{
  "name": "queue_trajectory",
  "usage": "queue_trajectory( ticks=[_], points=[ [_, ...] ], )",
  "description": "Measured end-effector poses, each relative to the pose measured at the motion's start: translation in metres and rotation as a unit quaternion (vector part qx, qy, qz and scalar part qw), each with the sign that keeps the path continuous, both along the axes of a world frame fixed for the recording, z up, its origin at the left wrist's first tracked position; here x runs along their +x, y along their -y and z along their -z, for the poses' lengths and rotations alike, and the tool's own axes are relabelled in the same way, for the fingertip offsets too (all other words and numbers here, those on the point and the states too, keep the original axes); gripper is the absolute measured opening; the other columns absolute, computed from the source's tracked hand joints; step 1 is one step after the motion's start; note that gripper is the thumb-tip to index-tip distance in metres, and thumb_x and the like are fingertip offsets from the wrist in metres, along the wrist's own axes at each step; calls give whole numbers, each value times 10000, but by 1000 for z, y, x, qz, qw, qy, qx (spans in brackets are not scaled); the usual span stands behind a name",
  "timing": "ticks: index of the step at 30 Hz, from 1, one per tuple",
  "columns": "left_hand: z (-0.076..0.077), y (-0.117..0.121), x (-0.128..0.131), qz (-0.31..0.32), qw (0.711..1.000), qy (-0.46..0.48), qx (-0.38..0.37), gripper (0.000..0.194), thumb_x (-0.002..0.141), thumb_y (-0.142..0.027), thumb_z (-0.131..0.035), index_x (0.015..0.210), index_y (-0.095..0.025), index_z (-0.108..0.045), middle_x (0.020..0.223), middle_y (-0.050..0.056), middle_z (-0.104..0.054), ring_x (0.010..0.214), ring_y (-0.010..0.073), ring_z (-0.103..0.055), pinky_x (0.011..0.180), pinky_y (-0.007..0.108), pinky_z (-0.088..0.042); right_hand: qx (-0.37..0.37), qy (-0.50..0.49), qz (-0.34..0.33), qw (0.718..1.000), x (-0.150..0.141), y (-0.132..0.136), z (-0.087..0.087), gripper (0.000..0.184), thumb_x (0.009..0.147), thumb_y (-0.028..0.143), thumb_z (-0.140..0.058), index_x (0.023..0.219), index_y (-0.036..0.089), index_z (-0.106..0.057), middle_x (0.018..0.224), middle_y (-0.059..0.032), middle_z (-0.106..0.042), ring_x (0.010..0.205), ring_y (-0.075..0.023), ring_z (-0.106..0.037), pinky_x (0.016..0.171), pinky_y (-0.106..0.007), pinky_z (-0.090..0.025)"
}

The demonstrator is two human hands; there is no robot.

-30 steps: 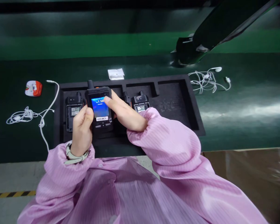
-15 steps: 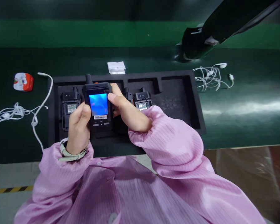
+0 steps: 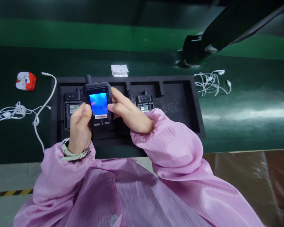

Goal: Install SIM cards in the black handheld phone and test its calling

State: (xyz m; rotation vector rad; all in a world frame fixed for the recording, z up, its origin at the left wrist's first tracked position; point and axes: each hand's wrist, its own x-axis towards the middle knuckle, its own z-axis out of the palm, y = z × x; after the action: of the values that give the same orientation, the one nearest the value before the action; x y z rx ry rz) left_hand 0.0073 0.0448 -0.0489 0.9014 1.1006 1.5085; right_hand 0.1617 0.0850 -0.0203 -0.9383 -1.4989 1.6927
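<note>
A black two-way radio (image 3: 98,104) with a stubby antenna is held upright between my hands, its blue screen lit and facing me. My left hand (image 3: 80,126) is closed on its left edge, thumb at the front beside the screen. My right hand (image 3: 127,112) grips the right side, the thumb by the screen's right edge and the other fingers partly hidden behind. Beneath lies a black foam tray (image 3: 180,104). In it sit one radio with its back open (image 3: 72,110) on the left and another open-backed radio (image 3: 144,101) right of centre, partly covered by my right arm.
White earphones (image 3: 14,111) and a white cable (image 3: 47,101) lie left of the tray, near a red and white box (image 3: 26,81). A small white packet (image 3: 119,70) rests behind it. More earphones (image 3: 209,82) are at right, below a dark post (image 3: 194,50).
My right thumb has slid lower along the screen's right edge, and its fingers look straighter. Both hands still hold the radio. The whole view has shifted slightly.
</note>
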Motion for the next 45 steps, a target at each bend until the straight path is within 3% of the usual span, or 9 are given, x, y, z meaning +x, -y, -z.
queue_trajectory(
  ticks=[12, 27, 33, 36, 42, 45],
  points=[
    [3, 0, -2, 10, 1000, -13, -9, 391, 868, -548, -763, 708, -208, -656, 883, 68, -750, 1088, 311, -711, 853, 368, -603, -1, 25, 12, 1000, 1, 1, -2, 424, 863, 298, -477, 1281, 242, -519, 1184, -10, -691, 1105, -212, -615, 974, -372, -532],
    [3, 1, -3, 18, 1000, -7, -10, 379, 887, -531, -751, 719, -203, -662, 863, 67, -738, 1048, 294, -714, 842, 356, -595, -7, 8, 15, 1000, 0, 0, -1, 412, 861, 286, -495, 1268, 234, -531, 1250, -17, -693, 1153, -218, -624, 966, -367, -553],
    [0, 1, 0, 14, 1000, -5, -14, 415, 839, -561, -787, 681, -216, -618, 846, 60, -738, 1059, 310, -715, 843, 371, -604, -5, 27, 3, 1000, 0, 1, 2, 516, 832, 236, -542, 1347, 240, -503, 1185, -21, -690, 871, -174, -645, 787, -313, -574],
    [-2, 1, 0, 20, 1000, 5, -16, 408, 842, -556, -786, 694, -214, -619, 861, 62, -745, 1049, 301, -718, 845, 368, -606, 5, 24, -10, 1000, 0, 0, 6, 606, 800, 192, -608, 1388, 236, -468, 1165, -31, -674, 755, -145, -620, 789, -319, -588],
    [1, 1, -2, 22, 1000, -12, -6, 418, 865, -550, -764, 702, -202, -600, 831, 53, -732, 998, 279, -727, 827, 354, -606, 39, 25, -12, 999, -1, -1, 15, 665, 797, 187, -636, 1429, 217, -434, 1237, -58, -662, 853, -171, -669, 836, -330, -601],
    [3, 0, -3, 28, 999, -15, -4, 408, 888, -556, -739, 728, -202, -613, 829, 49, -726, 981, 267, -727, 821, 346, -601, 40, 29, -21, 999, 0, -1, 15, 629, 819, 231, -598, 1423, 232, -423, 1247, -57, -654, 797, -154, -633, 748, -313, -561]
  ],
)
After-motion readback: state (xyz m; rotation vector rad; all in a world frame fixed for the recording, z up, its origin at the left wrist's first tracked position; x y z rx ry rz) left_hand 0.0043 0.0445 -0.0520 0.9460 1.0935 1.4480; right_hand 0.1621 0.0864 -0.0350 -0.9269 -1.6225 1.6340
